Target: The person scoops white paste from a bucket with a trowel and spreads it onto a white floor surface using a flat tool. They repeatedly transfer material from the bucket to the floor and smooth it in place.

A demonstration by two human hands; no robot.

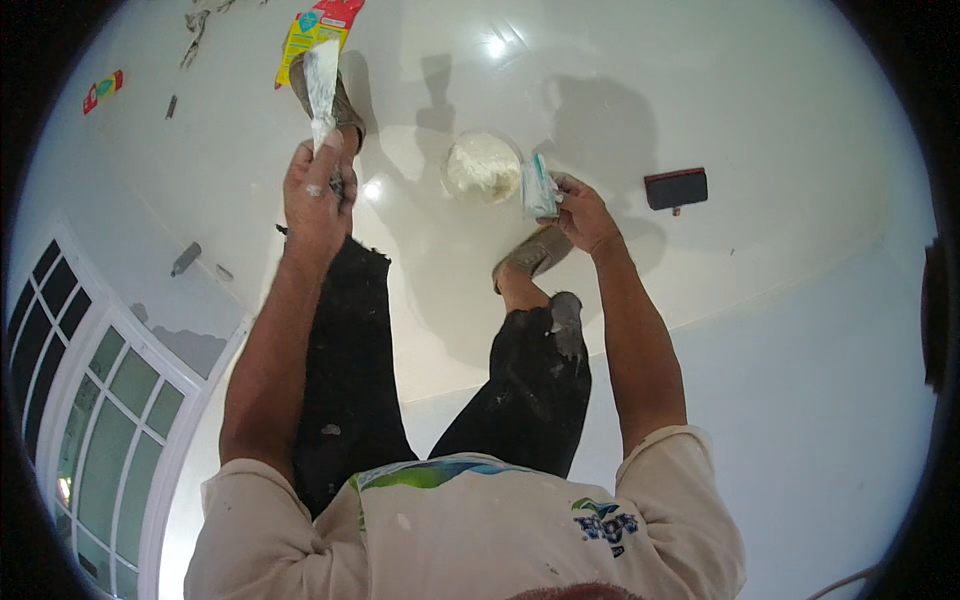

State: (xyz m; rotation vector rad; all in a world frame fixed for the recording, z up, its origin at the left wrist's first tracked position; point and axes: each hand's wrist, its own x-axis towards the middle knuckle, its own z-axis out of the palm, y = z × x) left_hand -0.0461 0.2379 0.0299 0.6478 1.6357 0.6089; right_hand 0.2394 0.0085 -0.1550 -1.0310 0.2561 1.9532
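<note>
My left hand (pixel 318 195) is closed round the handle of a putty knife (pixel 321 80), its blade pointing away from me and coated with white paste. Between the fingers of my right hand (pixel 583 212) is a small flat white-and-teal piece (pixel 540 188) smeared with white; I cannot make out whether it is a spreader or a packet. Just left of that piece, a round tub (pixel 449 182) on the floor holds white paste or powder (pixel 484 165). Both hands are raised over the floor, and the knife blade stands apart from the tub.
A yellow-and-red bag (pixel 300 40) lies by my left shoe (pixel 343 105). To the right is a dark rectangular pad with a reddish edge (pixel 677 190). A small red packet (pixel 103 91) lies far left. My right shoe (pixel 535 252) is near the tub. A white-framed window (pixel 120 420) stands at left.
</note>
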